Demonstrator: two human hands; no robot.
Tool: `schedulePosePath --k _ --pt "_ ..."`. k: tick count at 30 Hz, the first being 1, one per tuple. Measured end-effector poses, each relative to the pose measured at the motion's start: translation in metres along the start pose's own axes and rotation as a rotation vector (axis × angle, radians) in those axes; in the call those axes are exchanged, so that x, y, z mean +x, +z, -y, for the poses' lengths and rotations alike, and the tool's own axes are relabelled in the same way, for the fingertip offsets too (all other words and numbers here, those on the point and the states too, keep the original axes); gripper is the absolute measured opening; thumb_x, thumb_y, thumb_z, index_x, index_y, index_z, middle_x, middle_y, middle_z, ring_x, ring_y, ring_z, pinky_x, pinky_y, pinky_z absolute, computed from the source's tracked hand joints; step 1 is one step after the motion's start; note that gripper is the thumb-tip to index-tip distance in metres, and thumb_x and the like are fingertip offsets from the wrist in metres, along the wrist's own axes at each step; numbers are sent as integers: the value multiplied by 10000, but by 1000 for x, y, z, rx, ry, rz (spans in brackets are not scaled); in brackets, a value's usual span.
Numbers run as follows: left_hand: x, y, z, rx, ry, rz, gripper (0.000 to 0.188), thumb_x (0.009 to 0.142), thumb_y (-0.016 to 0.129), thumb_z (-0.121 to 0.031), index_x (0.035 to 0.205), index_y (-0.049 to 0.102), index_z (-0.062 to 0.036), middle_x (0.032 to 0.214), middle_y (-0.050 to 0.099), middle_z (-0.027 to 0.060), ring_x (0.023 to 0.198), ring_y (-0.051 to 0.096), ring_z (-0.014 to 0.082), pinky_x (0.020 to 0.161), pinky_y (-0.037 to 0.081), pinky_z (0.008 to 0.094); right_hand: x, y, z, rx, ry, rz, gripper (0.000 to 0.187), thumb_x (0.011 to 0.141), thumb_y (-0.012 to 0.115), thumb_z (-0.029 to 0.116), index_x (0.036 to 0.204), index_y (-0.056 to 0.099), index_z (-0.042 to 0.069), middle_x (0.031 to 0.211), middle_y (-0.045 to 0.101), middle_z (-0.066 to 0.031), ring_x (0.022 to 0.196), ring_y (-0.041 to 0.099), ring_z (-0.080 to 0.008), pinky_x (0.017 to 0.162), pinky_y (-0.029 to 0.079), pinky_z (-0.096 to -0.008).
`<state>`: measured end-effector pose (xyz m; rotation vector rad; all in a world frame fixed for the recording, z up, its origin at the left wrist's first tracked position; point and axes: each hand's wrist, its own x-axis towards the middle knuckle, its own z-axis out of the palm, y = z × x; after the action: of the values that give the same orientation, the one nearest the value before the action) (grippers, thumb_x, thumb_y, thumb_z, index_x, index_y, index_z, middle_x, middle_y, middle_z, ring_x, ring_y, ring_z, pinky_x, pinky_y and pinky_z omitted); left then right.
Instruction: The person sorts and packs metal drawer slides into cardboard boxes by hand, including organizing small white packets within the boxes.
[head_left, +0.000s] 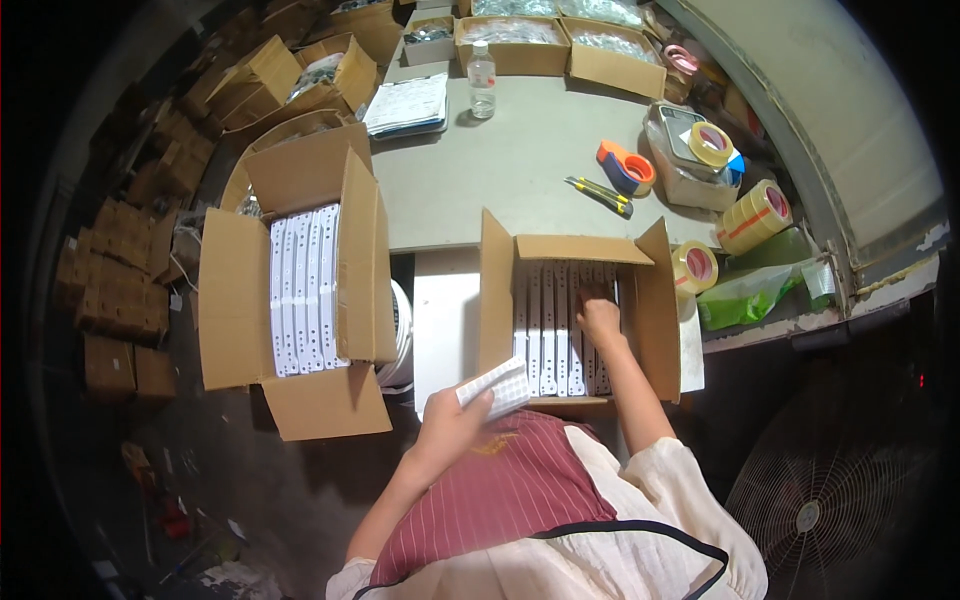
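Observation:
My left hand (450,422) is closed around a folded sheet of small white labels (503,384), thumb on top, just in front of an open cardboard box (658,320). Inside that box stands a row of long white strips with dark holes (548,335). My right hand (598,314) reaches down into the box at the right end of the row, its fingers curled against the strips. What those fingers pinch, if anything, is too small to make out. To the left, a second open cardboard box (366,265) holds similar white perforated strips (305,290).
On the table (540,150) are a bottle (481,82), papers (408,104), an orange-and-blue tape dispenser (627,168), yellow cutters (602,197) and tape rolls (755,217). Boxes of bagged parts (512,45) line the back. A fan (808,515) stands at lower right.

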<state>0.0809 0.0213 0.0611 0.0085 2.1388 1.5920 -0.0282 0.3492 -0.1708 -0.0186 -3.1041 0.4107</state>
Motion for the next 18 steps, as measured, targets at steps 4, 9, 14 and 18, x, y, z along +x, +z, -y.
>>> schedulePosePath --k 4,9,14,18 --pt "-1 0 -1 -57 -8 25 270 954 583 -70 1180 636 68 1005 688 60 908 588 96 821 490 264 -4 -8 8 -42 -136 -114 198 776 689 181 949 661 88 818 664 -159 784 661 -355 710 538 -478" --pt "-1 -2 10 -115 1 22 278 961 579 -70 1193 626 76 1047 681 62 945 591 105 849 490 266 -27 -64 40 2 -256 66 103 741 679 159 786 674 66 801 670 -124 819 657 -333 756 501 -448" --pt "-2 0 9 -155 3 45 279 966 579 -72 1198 623 76 1066 674 57 959 590 107 854 491 268 -62 -145 121 742 -472 -176 105 784 704 60 885 694 34 959 712 -124 938 669 -310 842 513 -394" --pt "-1 3 0 -171 -49 54 274 968 577 -70 1204 625 60 1041 665 38 933 579 93 836 489 260 -74 -182 154 769 -641 -104 139 816 695 61 951 680 29 984 696 -121 957 659 -274 851 509 -378"
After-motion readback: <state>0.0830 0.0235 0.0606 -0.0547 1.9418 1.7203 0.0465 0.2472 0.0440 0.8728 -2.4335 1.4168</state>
